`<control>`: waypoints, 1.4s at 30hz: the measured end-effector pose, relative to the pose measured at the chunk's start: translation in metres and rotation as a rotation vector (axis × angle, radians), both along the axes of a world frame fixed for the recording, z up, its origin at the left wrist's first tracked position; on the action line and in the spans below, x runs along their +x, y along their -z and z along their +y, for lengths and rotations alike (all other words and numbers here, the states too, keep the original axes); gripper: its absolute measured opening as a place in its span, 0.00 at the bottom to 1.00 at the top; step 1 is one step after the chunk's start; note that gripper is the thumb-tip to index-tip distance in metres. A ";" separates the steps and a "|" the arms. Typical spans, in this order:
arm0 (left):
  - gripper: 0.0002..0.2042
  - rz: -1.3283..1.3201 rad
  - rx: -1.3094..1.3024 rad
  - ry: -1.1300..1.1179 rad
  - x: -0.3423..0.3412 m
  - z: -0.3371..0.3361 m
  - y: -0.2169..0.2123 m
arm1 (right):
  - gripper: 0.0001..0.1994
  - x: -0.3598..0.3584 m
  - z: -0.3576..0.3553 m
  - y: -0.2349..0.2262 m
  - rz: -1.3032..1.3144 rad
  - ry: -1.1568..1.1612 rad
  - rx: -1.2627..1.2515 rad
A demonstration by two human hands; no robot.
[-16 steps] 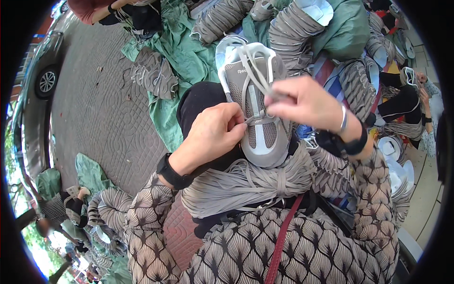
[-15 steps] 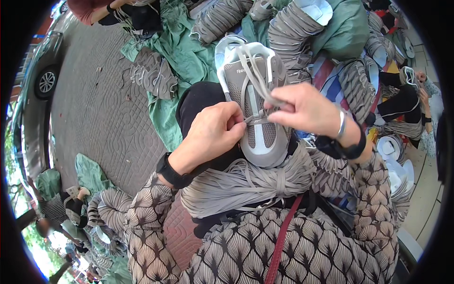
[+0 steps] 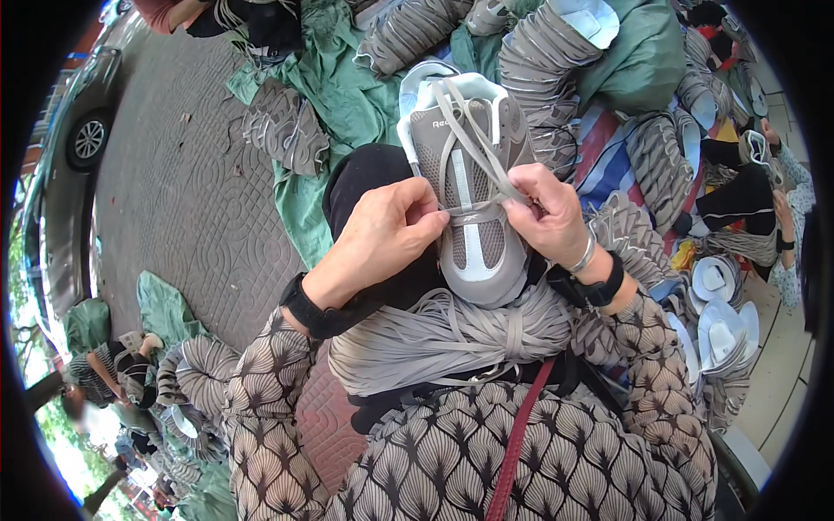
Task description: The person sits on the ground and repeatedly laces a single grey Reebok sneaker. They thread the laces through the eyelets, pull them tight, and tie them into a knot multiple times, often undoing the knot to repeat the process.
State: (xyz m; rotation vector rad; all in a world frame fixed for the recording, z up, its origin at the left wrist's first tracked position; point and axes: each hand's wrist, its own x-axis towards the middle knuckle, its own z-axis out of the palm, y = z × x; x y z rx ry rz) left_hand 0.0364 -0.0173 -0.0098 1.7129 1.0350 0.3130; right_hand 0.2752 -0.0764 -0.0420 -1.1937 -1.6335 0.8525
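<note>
1. Right hand [image 3: 552,219] has swung out to the right of the grey shoe [image 3: 466,184], fingertips pinching lace [image 3: 491,162].
2. Left hand [image 3: 387,221] stays pinched opposite.
3. Shoe upper centre, lace now crossing between both hands!

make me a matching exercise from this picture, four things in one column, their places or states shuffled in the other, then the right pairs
Things
1. grey mesh shoe upper
2. thick bundle of flat grey laces
3. narrow dark red strap
4. dark parked car

Places or states
A. running over the black-and-beige patterned top
B. standing at the picture's far left
C. between the left hand and right hand
D. gathered by a band near its right end

Pairs: 1-C; 2-D; 3-A; 4-B
</note>
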 end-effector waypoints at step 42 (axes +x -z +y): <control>0.28 0.212 0.841 0.627 0.022 -0.074 0.001 | 0.12 -0.011 0.158 -0.162 0.772 -0.351 -0.615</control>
